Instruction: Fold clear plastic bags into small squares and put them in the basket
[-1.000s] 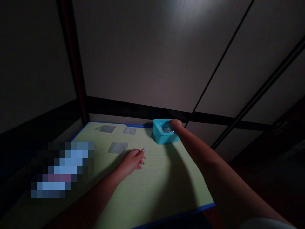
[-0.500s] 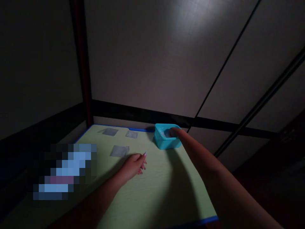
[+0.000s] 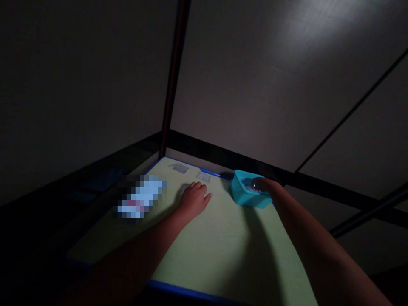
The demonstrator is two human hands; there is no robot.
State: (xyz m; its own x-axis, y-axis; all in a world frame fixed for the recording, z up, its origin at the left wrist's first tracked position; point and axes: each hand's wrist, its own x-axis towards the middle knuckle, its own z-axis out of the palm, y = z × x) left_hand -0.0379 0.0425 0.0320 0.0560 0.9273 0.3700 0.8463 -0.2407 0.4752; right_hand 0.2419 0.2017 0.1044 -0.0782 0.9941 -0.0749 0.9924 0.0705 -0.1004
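Note:
My left hand (image 3: 195, 198) is open over the table, palm down, with its thumb out to the side. It partly covers a small flat greyish packet (image 3: 183, 189); whether the fingers touch it I cannot tell. My right hand (image 3: 260, 184) reaches into a turquoise plastic basket (image 3: 253, 200) at the back right. Its fingers are mostly hidden inside, beside something pale that is too dim to name. Two more flat packets lie beyond my left hand: a grey one (image 3: 180, 168) near the far corner and a paler, see-through one (image 3: 203, 176) by the back edge.
The pale green table (image 3: 219, 246) has a blue edge and stands in a dim corner against panelled walls (image 3: 242, 93). A bright, pixelated rectangular object (image 3: 142, 197) lies on the left side. My right arm casts a long shadow across the right part of the table.
My left hand has moved forward and turned palm down, onto the nearest packet. My right hand stays in the basket. The view has swung to the left, shifting everything rightward.

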